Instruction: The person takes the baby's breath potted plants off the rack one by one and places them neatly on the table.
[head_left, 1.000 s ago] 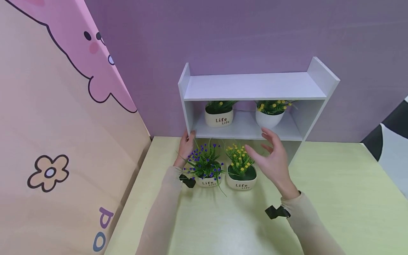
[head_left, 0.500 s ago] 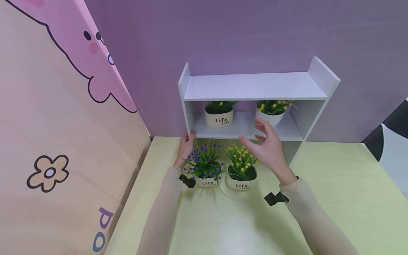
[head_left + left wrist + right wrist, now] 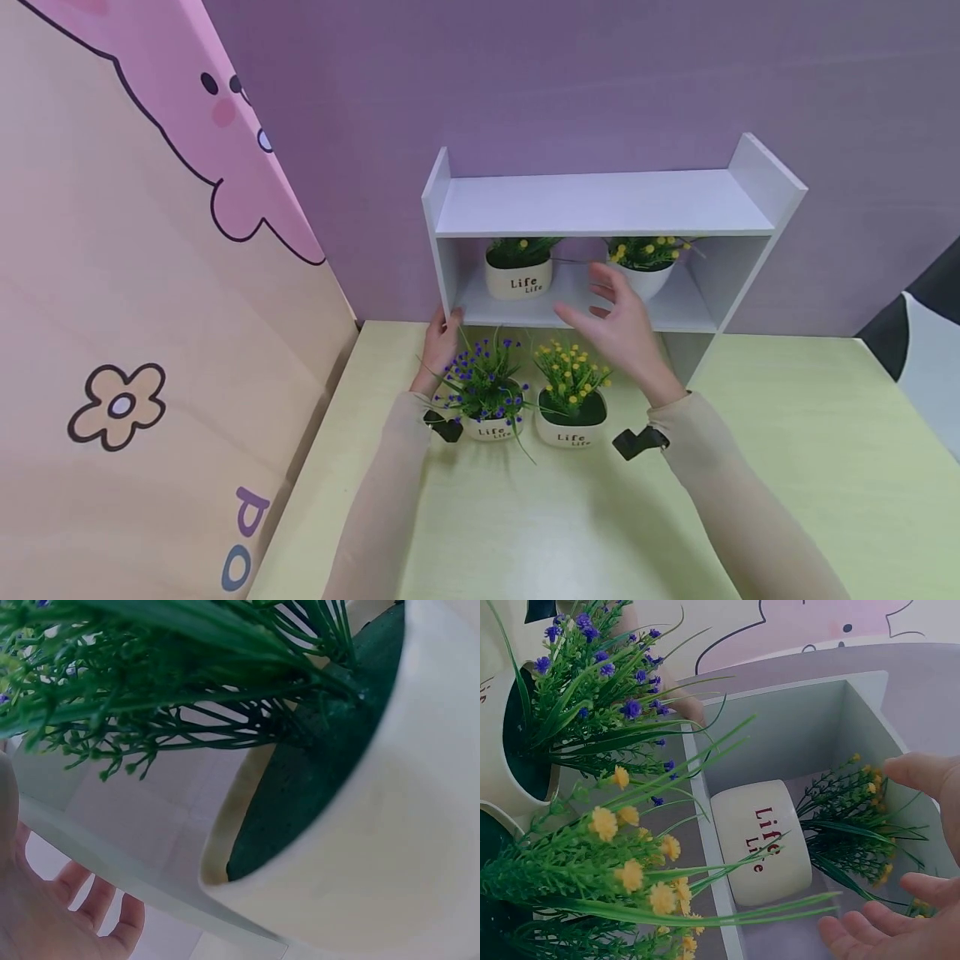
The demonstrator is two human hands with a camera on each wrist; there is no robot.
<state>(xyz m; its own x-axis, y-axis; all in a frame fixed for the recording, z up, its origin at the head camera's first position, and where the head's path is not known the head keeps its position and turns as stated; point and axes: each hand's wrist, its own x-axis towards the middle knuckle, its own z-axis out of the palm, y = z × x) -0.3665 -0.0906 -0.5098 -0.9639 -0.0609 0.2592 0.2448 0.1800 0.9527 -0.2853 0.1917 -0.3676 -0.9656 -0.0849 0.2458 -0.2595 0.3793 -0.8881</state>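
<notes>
A white two-level shelf (image 3: pixel 600 204) stands on the table against the purple wall. My left hand (image 3: pixel 438 346) grips the lower front of its left side panel; in the left wrist view the fingers (image 3: pixel 97 900) wrap past the panel's edge. My right hand (image 3: pixel 621 333) reaches up to the middle board with spread fingers and holds nothing. On that board sit a cream "Life" pot (image 3: pixel 519 281) and a round white pot (image 3: pixel 654 280) with yellow flowers, partly behind the right hand. Below, a purple-flowered pot plant (image 3: pixel 483 387) is close to my left hand, beside a yellow-flowered pot plant (image 3: pixel 570 383).
The shelf's top board (image 3: pixel 600 200) runs above the two upper plants and cuts off their tops in the head view. At the left rises a pale wall panel (image 3: pixel 172 333) with a cartoon print. A black and white chair (image 3: pixel 930 350) stands beyond the table's right edge.
My right hand has moved up and to the left, from beside the yellow-flowered plant to the front of the middle board. The left hand and all the pots stay where they were.
</notes>
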